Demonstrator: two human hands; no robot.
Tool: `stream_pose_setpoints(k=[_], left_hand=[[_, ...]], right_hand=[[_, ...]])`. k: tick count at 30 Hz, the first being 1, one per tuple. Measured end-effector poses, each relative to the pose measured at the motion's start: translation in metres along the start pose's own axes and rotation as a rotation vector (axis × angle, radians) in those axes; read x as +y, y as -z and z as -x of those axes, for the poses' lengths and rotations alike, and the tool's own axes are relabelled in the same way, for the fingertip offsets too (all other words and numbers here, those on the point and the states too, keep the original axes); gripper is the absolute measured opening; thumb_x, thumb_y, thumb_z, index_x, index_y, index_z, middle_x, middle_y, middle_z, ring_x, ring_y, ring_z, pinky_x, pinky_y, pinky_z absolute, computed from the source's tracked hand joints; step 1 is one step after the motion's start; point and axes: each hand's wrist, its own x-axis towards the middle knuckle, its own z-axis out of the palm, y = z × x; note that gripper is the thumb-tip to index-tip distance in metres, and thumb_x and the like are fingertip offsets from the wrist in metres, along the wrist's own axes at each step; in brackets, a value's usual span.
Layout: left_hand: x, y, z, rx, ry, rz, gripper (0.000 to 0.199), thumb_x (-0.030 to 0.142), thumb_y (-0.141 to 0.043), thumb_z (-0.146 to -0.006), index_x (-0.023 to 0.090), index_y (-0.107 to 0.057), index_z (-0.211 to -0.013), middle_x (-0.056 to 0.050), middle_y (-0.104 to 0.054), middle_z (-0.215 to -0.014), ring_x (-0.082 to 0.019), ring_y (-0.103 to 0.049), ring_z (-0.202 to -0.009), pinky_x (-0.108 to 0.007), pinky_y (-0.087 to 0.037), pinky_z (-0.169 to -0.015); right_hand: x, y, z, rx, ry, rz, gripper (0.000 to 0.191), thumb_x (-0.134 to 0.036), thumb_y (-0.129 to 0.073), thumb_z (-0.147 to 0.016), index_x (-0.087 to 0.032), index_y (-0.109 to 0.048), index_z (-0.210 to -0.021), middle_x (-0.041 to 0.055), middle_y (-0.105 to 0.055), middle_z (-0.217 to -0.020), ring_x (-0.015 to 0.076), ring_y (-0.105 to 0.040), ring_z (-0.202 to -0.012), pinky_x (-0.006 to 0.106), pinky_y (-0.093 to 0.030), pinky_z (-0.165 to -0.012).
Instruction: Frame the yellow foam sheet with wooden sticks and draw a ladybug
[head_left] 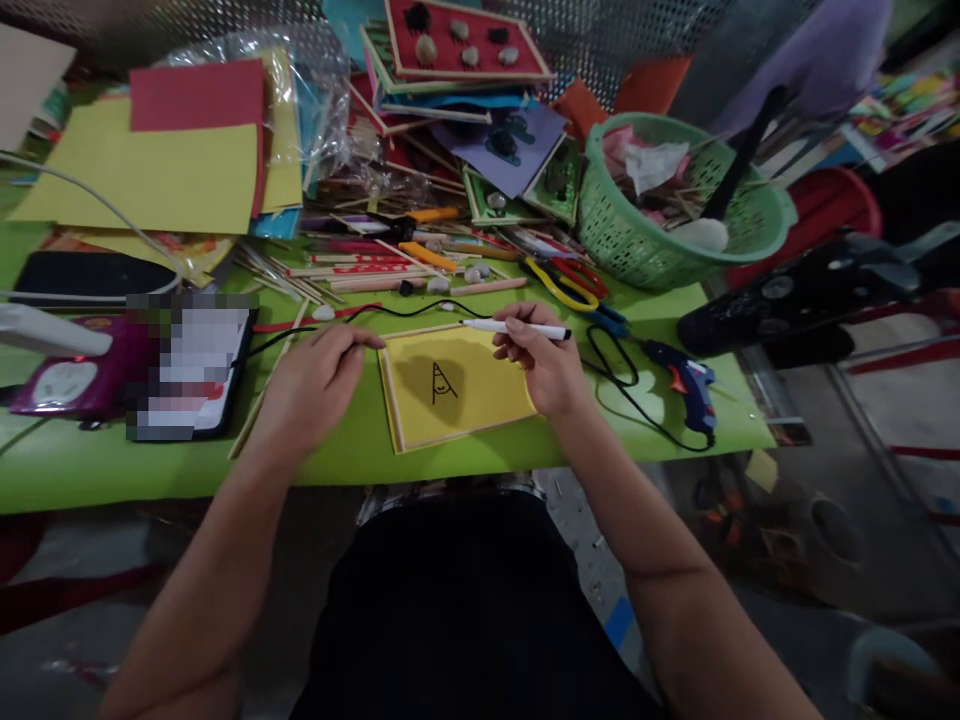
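A yellow card (480,400) edged with thin wooden sticks lies on the green tabletop (330,465) in front of me. Black lines on it form a pointed shape (442,383) with a small curve inside. My right hand (546,365) holds a white marker (517,328) above the card's right part, its tip near the top edge stick. My left hand (319,385) is beside the card's upper left corner, fingers bent and fingertips by the corner; whether they grip anything is hidden.
A phone (199,370) and purple device (82,370) lie left. Behind are sticks, stones, yellow-handled scissors (559,285), coloured sheets (150,180) and stacked framed cards (469,45). A green basket (675,240) and blue glue gun (694,390) with its cord are right.
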Motion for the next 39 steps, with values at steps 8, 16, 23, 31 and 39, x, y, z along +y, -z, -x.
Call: stream_pose_setpoints(k=[8,16,23,31,39], left_hand=[[0.001,-0.023,-0.046,-0.131,0.062,-0.336,0.022,0.041,-0.061,-0.097,0.022,-0.067,-0.106,-0.013,-0.074,-0.115,-0.034,-0.068,-0.112,-0.049,-0.052,-0.100],[0.003,-0.038,-0.043,-0.103,0.050,-0.278,0.011,0.032,-0.061,-0.096,0.024,-0.064,-0.102,-0.010,-0.075,-0.105,-0.031,-0.068,-0.107,-0.047,-0.044,-0.104],[0.002,-0.041,-0.044,-0.060,0.049,-0.237,0.013,0.032,-0.064,-0.093,0.024,-0.068,-0.102,-0.007,-0.075,-0.095,-0.027,-0.067,-0.096,-0.043,-0.045,-0.099],[-0.003,-0.038,-0.046,-0.061,0.055,-0.157,0.017,0.033,-0.063,-0.092,0.021,-0.071,-0.101,-0.007,-0.076,-0.096,-0.024,-0.066,-0.089,-0.035,-0.046,-0.084],[-0.006,-0.039,-0.046,-0.059,0.041,-0.148,0.015,0.033,-0.064,-0.091,0.022,-0.071,-0.098,-0.006,-0.075,-0.091,-0.023,-0.066,-0.086,-0.035,-0.046,-0.084]], right_hand=[[0.005,0.001,-0.004,-0.036,-0.027,0.008,0.026,-0.047,-0.084,-0.079,-0.024,-0.075,-0.089,-0.0023,-0.072,-0.074,0.0094,-0.054,-0.059,0.025,-0.053,-0.063],[0.009,0.000,-0.004,-0.076,-0.046,0.061,0.031,-0.053,-0.084,-0.077,-0.024,-0.074,-0.086,-0.0028,-0.071,-0.072,0.0090,-0.054,-0.056,0.024,-0.052,-0.062],[0.018,-0.001,-0.007,-0.080,-0.034,0.079,0.028,-0.046,-0.086,-0.071,-0.022,-0.075,-0.080,-0.0023,-0.070,-0.066,0.0078,-0.052,-0.053,0.022,-0.043,-0.053],[0.019,-0.004,-0.001,-0.085,0.018,0.169,0.030,-0.042,-0.087,-0.067,-0.022,-0.067,-0.075,-0.0042,-0.065,-0.059,0.0094,-0.054,-0.054,0.022,-0.041,-0.051],[0.021,-0.011,0.005,-0.104,0.019,0.214,0.031,-0.041,-0.085,-0.067,-0.023,-0.062,-0.073,-0.0028,-0.068,-0.059,0.0095,-0.056,-0.052,0.022,-0.039,-0.050]])
